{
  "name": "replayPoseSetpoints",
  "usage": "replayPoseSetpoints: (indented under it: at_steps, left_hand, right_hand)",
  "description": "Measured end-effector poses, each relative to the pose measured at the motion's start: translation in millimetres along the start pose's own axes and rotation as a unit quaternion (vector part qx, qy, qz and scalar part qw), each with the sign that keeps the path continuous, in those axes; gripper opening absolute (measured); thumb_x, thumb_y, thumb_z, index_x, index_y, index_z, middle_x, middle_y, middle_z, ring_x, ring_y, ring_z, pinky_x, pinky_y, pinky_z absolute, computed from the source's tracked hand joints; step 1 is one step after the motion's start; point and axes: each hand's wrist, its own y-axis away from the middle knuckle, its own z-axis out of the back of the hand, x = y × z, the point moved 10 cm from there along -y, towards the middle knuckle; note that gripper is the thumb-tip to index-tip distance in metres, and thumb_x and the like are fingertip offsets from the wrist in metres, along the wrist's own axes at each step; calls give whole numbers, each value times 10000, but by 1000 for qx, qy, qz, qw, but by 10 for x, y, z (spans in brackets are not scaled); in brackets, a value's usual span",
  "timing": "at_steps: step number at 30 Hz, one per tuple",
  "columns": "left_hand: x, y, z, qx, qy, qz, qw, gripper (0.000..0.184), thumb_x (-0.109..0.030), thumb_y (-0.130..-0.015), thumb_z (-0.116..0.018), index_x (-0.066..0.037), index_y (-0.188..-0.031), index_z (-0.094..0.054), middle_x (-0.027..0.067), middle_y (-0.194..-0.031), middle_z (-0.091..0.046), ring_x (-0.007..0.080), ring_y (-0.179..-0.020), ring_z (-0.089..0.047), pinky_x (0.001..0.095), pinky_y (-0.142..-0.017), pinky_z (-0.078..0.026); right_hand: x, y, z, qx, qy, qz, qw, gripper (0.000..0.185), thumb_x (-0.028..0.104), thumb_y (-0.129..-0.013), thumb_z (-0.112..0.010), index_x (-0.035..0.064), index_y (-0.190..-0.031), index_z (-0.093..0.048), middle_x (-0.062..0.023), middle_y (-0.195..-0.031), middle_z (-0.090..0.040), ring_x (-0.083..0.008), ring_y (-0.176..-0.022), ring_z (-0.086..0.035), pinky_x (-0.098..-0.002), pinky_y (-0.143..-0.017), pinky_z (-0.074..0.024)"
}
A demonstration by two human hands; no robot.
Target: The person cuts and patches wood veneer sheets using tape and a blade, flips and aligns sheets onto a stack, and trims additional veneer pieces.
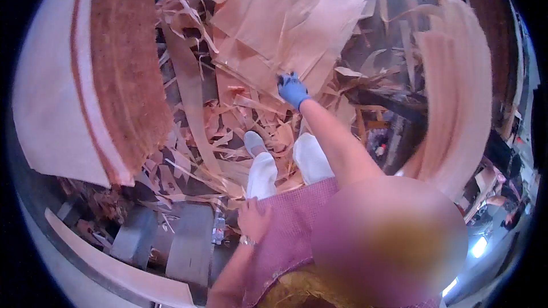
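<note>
My right hand [294, 90], in a blue glove with dark fingertips, is stretched forward to the near corner of a large, thin wood veneer sheet [302, 14]. Its fingers are curled at the sheet's edge and appear to grip it. The pale, wavy sheet lies over other flat sheets on the floor. My bare left hand [254, 219], with a watch at the wrist, rests against the purple apron [291, 222] near my thigh. Its fingers lie flat and hold nothing.
Torn veneer strips [268, 111] litter the floor around my feet. At left stands a large stack of veneer [123, 63] with a ragged edge. A bundle of long pale strips [456, 91] hangs curved at right. Grey steps or beams [191, 239] lie at lower left.
</note>
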Motion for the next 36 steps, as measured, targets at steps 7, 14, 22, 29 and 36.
replayPoseSetpoints:
  at_steps: [7, 14, 22, 29, 36]
  left_hand:
    - [83, -144, 117, -41, 17, 29, 999, 454, -320, -800, -663, -69, -1173, -595, 175, -1181, -552, 376, -1080, -530, 469, -921, -439]
    - [-46, -187, 104, -23, 21, 15, 999, 418, -269, -803, -644, -62, -1161, -589, 172, -1151, -546, 369, -1081, -525, 453, -931, -432]
    - [0, -262, 149, 0, 9, 39, 999, 439, -309, -801, -648, -87, -1178, -603, 161, -1197, -557, 368, -1077, -532, 468, -924, -439]
    - [119, -393, 376, -31, 20, 33, 999, 448, -293, -798, -648, -89, -1192, -589, 159, -1216, -552, 368, -1070, -537, 468, -914, -444]
    - [72, -306, 424, -22, 42, 29, 998, 445, -329, -808, -649, -79, -1171, -585, 180, -1167, -563, 387, -1059, -549, 496, -886, -455]
  right_hand:
    - [-389, -1489, -640, -11, -275, -48, 960, 325, 317, -914, -499, 72, -1085, -626, -191, -932, -651, -301, -894, -634, -445, -753, -500]
    - [745, 1191, -911, 531, -123, 213, 811, 289, 319, -888, -544, 98, -1044, -643, -82, -895, -649, -220, -735, -611, -377, -649, -499]
    - [454, -831, -198, -93, 46, 191, 976, 486, 220, -938, -493, 108, -1400, -391, -159, -958, -614, -333, -824, -658, -439, -630, -541]
    - [1210, -2392, -196, 9, 156, 158, 975, 316, 275, -977, -432, 217, -1285, -473, -117, -1035, -637, -331, -892, -655, -519, -681, -522]
    - [686, -445, 751, -165, -63, 239, 955, 154, 205, -920, -562, 130, -1053, -583, -143, -897, -608, -351, -819, -621, -461, -664, -509]
